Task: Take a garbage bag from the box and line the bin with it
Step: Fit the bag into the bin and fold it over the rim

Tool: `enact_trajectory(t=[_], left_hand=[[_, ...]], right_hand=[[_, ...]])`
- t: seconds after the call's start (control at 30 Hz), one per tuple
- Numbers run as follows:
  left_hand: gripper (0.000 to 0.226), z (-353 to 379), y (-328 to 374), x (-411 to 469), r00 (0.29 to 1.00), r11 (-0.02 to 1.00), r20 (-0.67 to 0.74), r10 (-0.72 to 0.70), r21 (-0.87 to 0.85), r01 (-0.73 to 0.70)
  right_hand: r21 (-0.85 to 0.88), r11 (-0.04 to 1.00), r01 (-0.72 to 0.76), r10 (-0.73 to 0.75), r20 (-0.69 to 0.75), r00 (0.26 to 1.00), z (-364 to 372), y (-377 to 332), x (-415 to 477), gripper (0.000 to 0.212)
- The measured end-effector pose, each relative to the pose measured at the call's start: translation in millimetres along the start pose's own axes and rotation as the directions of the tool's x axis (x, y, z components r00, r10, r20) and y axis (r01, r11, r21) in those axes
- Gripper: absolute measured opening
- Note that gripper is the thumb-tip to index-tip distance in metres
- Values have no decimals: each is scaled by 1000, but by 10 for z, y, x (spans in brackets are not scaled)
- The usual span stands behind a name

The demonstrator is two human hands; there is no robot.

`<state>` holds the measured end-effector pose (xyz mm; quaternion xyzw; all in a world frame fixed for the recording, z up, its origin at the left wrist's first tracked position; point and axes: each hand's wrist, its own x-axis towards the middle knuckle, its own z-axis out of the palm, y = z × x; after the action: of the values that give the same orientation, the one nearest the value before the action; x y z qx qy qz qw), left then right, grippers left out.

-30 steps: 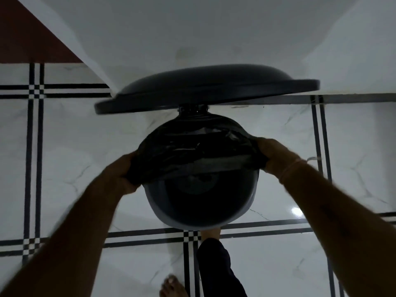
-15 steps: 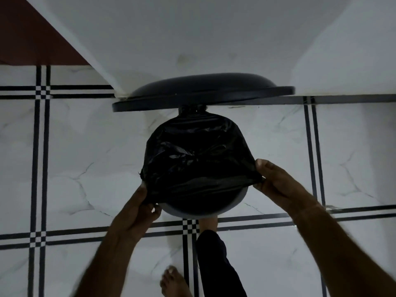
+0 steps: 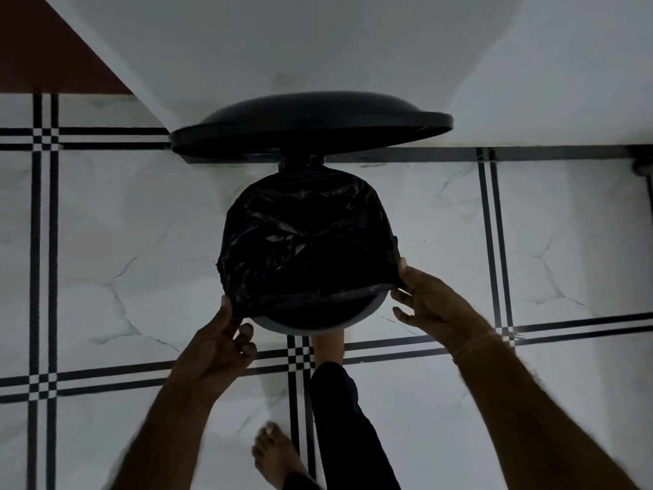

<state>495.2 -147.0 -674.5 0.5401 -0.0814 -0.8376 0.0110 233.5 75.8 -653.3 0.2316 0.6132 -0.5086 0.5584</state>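
A round pedal bin stands on the floor below me, its grey front rim [image 3: 311,324] showing. Its dark lid [image 3: 311,125] is raised toward the wall. A black garbage bag [image 3: 304,242] is stretched over most of the bin's mouth, its edge lying across the front part. My left hand [image 3: 222,344] pinches the bag's edge at the bin's front left. My right hand [image 3: 431,302] grips the bag's edge at the front right. The box of bags is out of view.
My foot [image 3: 328,343] is under the bin's front, at the pedal; my other bare foot [image 3: 275,450] stands behind it. White marble floor tiles [image 3: 141,242] with black stripes surround the bin. A white wall [image 3: 318,47] rises right behind the lid.
Both hands have drawn the bag's edge from the middle of the bin's mouth toward the front rim, so the bag now covers most of the opening. The view has shifted slightly.
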Motion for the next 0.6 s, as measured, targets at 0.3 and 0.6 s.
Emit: enact_trajectory(t=[0.3, 0.6], left_hand=[[53, -95, -159, 11, 991, 995, 136, 13, -98, 0], [45, -211, -397, -27, 987, 993, 163, -3, -112, 21]], right_hand=[[64, 998, -18, 15, 59, 998, 58, 276, -115, 26], [58, 998, 21, -31, 185, 982, 266, 758, -302, 16]])
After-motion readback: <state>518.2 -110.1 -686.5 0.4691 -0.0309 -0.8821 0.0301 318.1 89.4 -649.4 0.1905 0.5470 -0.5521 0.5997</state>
